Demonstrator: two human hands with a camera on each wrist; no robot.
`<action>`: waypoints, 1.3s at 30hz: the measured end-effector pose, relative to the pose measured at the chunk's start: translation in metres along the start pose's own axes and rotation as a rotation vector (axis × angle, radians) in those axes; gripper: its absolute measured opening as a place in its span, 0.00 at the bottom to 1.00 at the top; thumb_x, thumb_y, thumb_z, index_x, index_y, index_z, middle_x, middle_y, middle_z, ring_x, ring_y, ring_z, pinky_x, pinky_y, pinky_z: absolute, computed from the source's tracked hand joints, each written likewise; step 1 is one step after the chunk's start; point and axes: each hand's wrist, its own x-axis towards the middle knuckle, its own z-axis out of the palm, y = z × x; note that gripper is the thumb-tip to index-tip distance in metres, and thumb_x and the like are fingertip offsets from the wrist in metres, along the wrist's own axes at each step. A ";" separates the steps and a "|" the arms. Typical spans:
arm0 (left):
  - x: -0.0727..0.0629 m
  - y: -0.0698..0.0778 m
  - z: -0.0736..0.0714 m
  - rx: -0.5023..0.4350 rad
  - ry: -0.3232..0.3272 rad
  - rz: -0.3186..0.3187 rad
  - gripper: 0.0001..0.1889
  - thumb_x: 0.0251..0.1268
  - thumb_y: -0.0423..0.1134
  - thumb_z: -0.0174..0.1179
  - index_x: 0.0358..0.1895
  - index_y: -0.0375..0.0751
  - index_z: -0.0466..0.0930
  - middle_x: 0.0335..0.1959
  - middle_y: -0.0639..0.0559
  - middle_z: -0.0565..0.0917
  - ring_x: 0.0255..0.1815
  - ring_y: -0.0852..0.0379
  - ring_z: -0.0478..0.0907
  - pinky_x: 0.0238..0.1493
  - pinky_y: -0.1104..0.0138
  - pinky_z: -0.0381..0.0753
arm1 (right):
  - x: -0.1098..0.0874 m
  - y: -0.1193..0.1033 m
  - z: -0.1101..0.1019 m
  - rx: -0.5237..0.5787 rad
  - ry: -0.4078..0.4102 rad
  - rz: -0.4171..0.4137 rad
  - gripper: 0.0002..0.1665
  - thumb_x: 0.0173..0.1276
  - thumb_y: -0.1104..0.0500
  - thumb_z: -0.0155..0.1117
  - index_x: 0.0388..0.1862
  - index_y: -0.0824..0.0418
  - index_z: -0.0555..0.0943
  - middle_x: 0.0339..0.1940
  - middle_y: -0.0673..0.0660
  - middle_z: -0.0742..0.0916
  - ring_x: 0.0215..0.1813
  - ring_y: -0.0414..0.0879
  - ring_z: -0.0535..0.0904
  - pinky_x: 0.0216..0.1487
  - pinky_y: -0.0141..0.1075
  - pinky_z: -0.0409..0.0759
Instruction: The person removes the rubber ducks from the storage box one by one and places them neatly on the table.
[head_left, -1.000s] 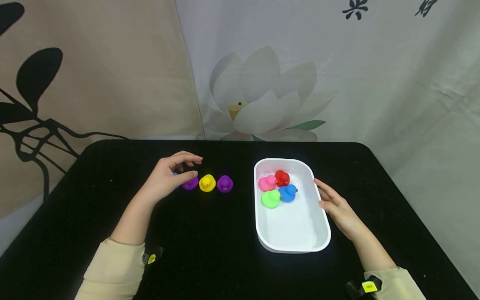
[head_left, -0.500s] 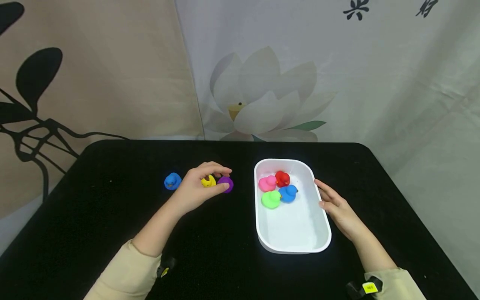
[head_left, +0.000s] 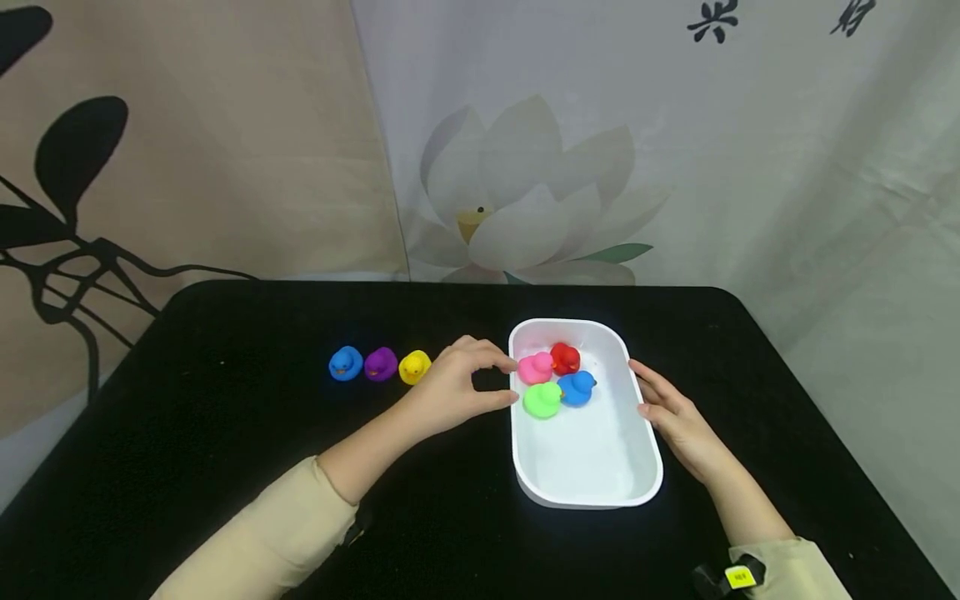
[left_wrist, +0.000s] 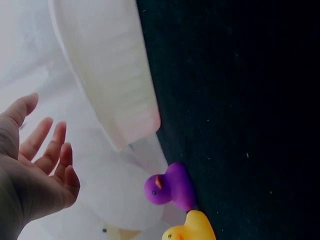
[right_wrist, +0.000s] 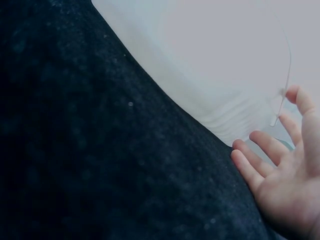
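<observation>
My left hand (head_left: 461, 383) reaches over the table with thumb and fingers spread and nothing between them, fingertips right at the left rim of a white plastic tray (head_left: 588, 458). In the left wrist view it hangs apart from a purple rubber duck (left_wrist: 181, 187), which the hand hides in the head view. Against the tray's right side, my right hand (head_left: 686, 425) rests its extended fingertips near the rim. Inside the tray's far half sit a pink duck (head_left: 535, 367), a red duck (head_left: 566, 358), a green duck (head_left: 542, 400) and a blue duck (head_left: 576, 387).
Left of my left hand, a blue duck (head_left: 346, 363), another purple duck (head_left: 381, 364) and a yellow duck (head_left: 414, 367) stand in a row on the black table (head_left: 225, 442). A printed curtain (head_left: 285, 167) hangs behind the table's far edge.
My left hand has moved right, from over the ducks at the row's left end to the tray's left rim, uncovering the blue, purple and yellow ducks. My right hand stays at the tray.
</observation>
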 end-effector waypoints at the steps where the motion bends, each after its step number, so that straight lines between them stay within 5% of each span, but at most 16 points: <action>1: 0.002 0.001 0.002 0.018 -0.011 0.001 0.17 0.55 0.44 0.71 0.48 0.46 0.84 0.46 0.59 0.81 0.47 0.58 0.69 0.45 0.61 0.76 | 0.000 0.000 0.000 0.000 0.001 0.000 0.37 0.73 0.57 0.52 0.77 0.59 0.52 0.73 0.66 0.62 0.64 0.49 0.72 0.61 0.59 0.62; 14: 0.030 0.010 0.029 0.195 -0.078 0.003 0.21 0.51 0.50 0.72 0.48 0.48 0.85 0.49 0.55 0.83 0.46 0.60 0.68 0.47 0.66 0.69 | -0.002 -0.001 0.000 0.001 0.002 -0.002 0.37 0.73 0.57 0.52 0.77 0.58 0.52 0.74 0.65 0.61 0.63 0.45 0.72 0.61 0.59 0.62; 30: 0.052 0.001 0.053 0.328 -0.144 -0.039 0.20 0.49 0.49 0.74 0.47 0.50 0.87 0.45 0.57 0.84 0.53 0.55 0.69 0.55 0.61 0.65 | -0.001 0.000 0.000 -0.011 0.005 -0.008 0.37 0.73 0.56 0.52 0.77 0.58 0.52 0.74 0.64 0.62 0.63 0.46 0.72 0.60 0.58 0.64; 39: 0.055 -0.005 0.059 0.315 -0.160 -0.087 0.20 0.48 0.49 0.74 0.47 0.50 0.87 0.42 0.59 0.85 0.50 0.57 0.70 0.53 0.62 0.65 | -0.001 0.001 0.001 -0.011 -0.001 -0.028 0.36 0.74 0.57 0.51 0.77 0.59 0.52 0.73 0.65 0.62 0.61 0.43 0.74 0.60 0.58 0.64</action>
